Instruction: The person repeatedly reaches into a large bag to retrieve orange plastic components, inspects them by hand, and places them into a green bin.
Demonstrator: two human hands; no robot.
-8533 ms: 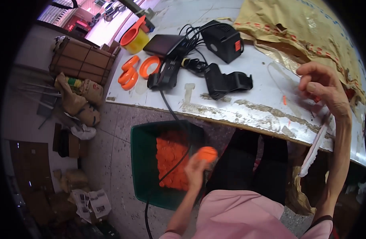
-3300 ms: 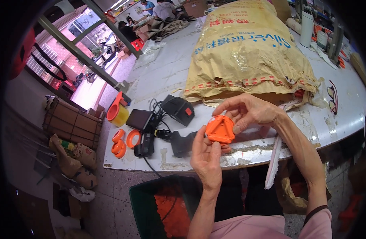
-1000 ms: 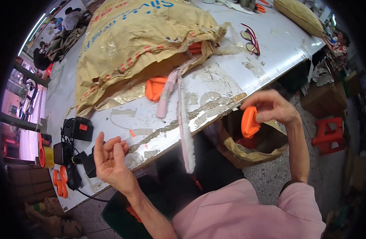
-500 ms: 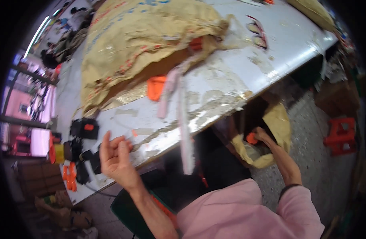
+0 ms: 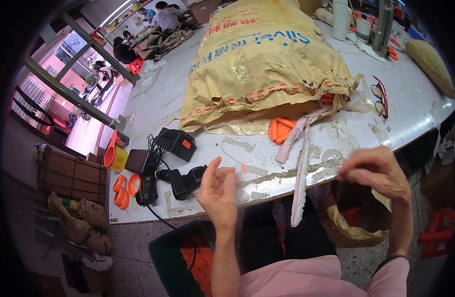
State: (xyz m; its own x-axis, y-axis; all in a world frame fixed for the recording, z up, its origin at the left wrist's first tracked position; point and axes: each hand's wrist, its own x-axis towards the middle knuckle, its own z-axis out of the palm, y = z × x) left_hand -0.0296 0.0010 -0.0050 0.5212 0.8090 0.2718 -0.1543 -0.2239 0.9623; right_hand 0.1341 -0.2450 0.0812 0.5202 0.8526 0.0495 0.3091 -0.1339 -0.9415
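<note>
My left hand (image 5: 219, 197) hovers at the table's front edge, palm up, its fingers loosely bent and apart with nothing in them. Over the edge farther right, my right hand (image 5: 378, 173) points left with curved fingers, slightly blurred; I see nothing in it. Below it an open yellow paper sack (image 5: 358, 235) holds something orange, partly hidden in shadow. A round orange plastic piece (image 5: 282, 130) lies at the mouth of the big yellow sack (image 5: 267, 69) on the table. Left of my knees stands a green bin (image 5: 163, 260) with orange pieces (image 5: 197, 265) inside.
A pale cloth strip (image 5: 300, 183) hangs over the table edge between my hands. Black devices with cables (image 5: 180, 180), orange rings (image 5: 121, 193) and a yellow-and-red tape roll (image 5: 116, 156) crowd the left. Glasses (image 5: 381, 97) lie at right; a red stool (image 5: 438, 232) stands beyond.
My right hand has come up out of the open sack, where it held an orange piece, to above the table edge. My left hand stays raised and unfilled. The view has turned leftward.
</note>
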